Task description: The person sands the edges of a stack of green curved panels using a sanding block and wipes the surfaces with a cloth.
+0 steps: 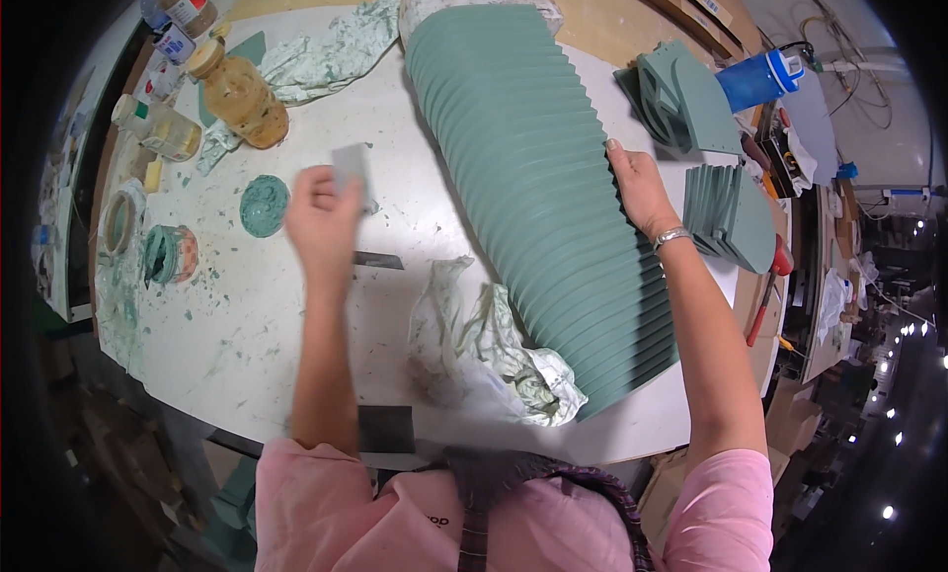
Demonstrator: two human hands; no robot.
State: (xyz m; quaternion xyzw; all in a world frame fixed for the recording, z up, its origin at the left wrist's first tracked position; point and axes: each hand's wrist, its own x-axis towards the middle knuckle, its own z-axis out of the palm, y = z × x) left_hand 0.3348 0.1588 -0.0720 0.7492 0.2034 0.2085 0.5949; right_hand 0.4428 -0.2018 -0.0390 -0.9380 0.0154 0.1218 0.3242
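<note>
My left hand (pixel 324 214) is closed around a small flat grey rectangular piece (pixel 351 169), blurred by motion, above the white table. A long row of overlapping green flat pieces (pixel 523 157) runs from the far middle toward me. On its right side lies my right hand (pixel 644 189), gripping the edge, with some fingertips hidden. Left of the left hand is a round lid-like dish of green paste (pixel 264 206). A dark flat blade-like strip (pixel 378 261) lies just below that hand. Beside the row's near end sits a crumpled, green-stained cloth (pixel 504 360).
An amber jar (pixel 242 96), a clear bottle (pixel 158 127) and a green-smeared tub (pixel 170 254) stand at left. Another stained cloth (pixel 331 58) lies behind. At right are more green pieces (pixel 731 214), a blue bottle (pixel 755 80) and a red-handled tool (pixel 765 295).
</note>
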